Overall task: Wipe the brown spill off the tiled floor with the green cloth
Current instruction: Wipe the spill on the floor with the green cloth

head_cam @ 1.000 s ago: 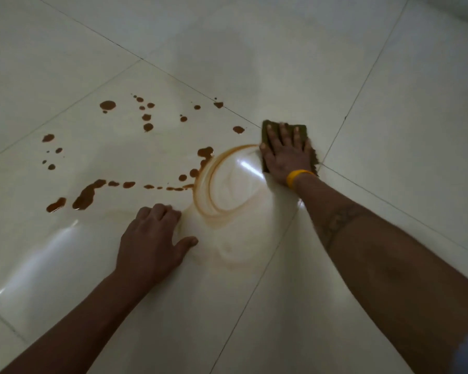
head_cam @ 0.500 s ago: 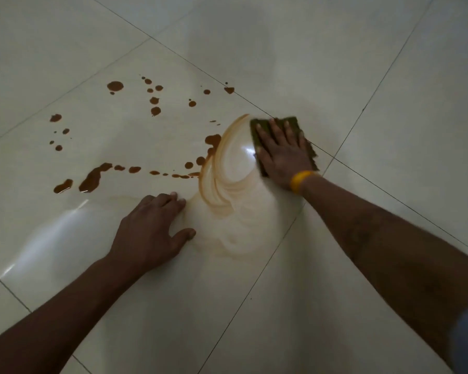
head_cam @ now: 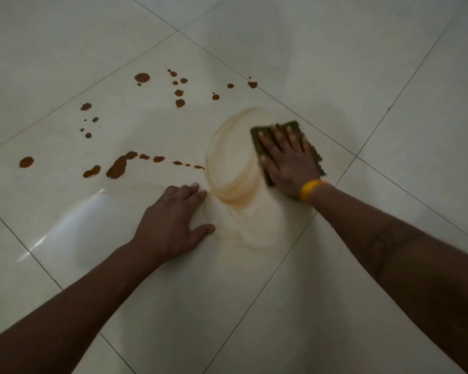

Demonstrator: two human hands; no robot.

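Observation:
The green cloth (head_cam: 257,136) lies flat on the pale tiled floor (head_cam: 335,63), mostly covered by my right hand (head_cam: 287,160), which presses it down with straight fingers; a yellow band circles that wrist. Left of the cloth a thin brown smear (head_cam: 227,174) curves in an oval. Brown spill drops and puddles (head_cam: 118,166) dot the tile further left and behind. My left hand (head_cam: 170,225) rests on the floor in front of the smear, fingers bent at the tips, thumb spread.
Dark grout lines (head_cam: 287,263) cross the glossy tiles. A bright light reflection (head_cam: 65,228) shines on the tile left of my left hand. Nothing else stands on the floor in view.
My right hand has swept the cloth in an arc, first left and away, then back, wiping away several drops near it and widening the pale smear. My left hand has stayed put.

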